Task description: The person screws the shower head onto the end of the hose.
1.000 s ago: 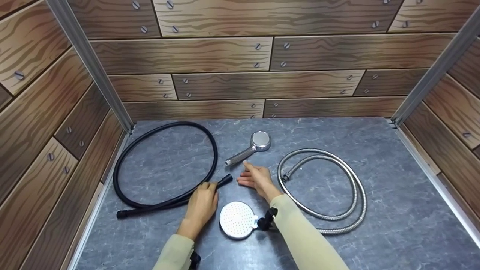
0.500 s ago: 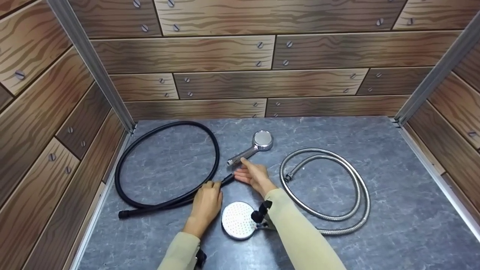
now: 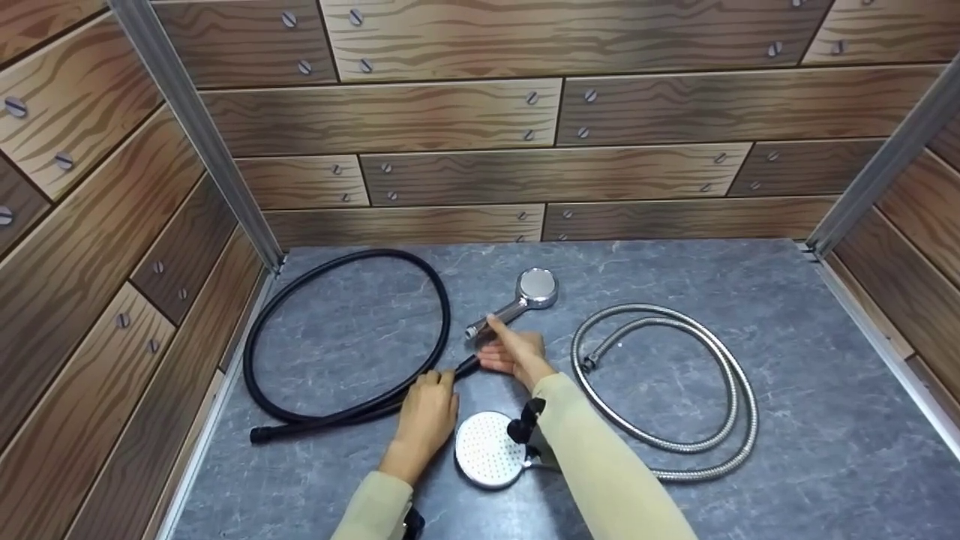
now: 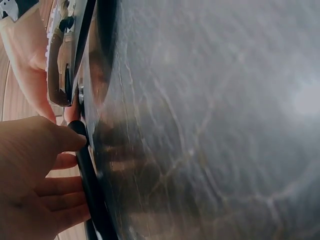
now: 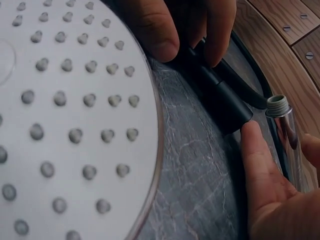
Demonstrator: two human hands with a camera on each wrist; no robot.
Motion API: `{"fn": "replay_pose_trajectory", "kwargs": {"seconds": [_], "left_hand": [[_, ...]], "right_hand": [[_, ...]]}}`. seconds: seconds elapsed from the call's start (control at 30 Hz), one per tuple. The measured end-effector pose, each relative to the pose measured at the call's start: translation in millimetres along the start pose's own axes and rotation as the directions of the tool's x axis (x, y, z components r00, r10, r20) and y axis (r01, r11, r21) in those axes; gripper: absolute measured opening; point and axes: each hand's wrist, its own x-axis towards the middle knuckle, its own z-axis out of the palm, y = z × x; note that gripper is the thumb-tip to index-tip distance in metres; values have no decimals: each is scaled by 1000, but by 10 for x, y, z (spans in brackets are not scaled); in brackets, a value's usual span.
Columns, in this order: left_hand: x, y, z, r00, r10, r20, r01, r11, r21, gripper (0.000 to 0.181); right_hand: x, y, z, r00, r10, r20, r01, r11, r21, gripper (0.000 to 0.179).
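Note:
My left hand (image 3: 427,409) holds the black shower hose (image 3: 442,300) just behind its connector end; in the left wrist view, thumb and fingers (image 4: 75,140) lie around it. The hose's dark connector (image 5: 227,107) points at my right hand (image 3: 517,356), whose fingertips sit right at its end. My right thumb overlaps the handle of a small chrome hand shower (image 3: 538,286), with fingers extended below it. That handle's threaded end (image 5: 278,104) shows in the right wrist view. Between my forearms lies a large round shower head (image 3: 489,448) with its white nozzle face up.
A coiled silver metal shower hose (image 3: 742,405) lies to the right. The black hose's other end (image 3: 262,434) rests at the left. Wood-patterned panels (image 3: 450,172) wall in the grey marbled surface (image 3: 840,390) at the back and sides.
My left hand has brought the black hose's connector rightward to my right fingertips. My right hand has moved closer, its thumb now over the small hand shower's handle. The view has shifted slightly.

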Motion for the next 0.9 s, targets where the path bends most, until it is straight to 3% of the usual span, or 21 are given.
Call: {"fn": "replay_pose_trajectory", "kwargs": {"seconds": [0.23,0.53,0.9], "left_hand": [[-11,16,22,1000,6,10,-6,1000,7,37],[-3,-27,12,1000,-6,16,6,1000,-8,38],[0,7,41,1000,-5,4,5,999,45,35]], "right_hand": [[-4,5,10,999,-14,-45,14,1000,-5,68],[11,-56,91,995,0,-102,-2,1000,-17,42],[-12,-48,68,995,10,-98,-19,996,-91,33]]}}
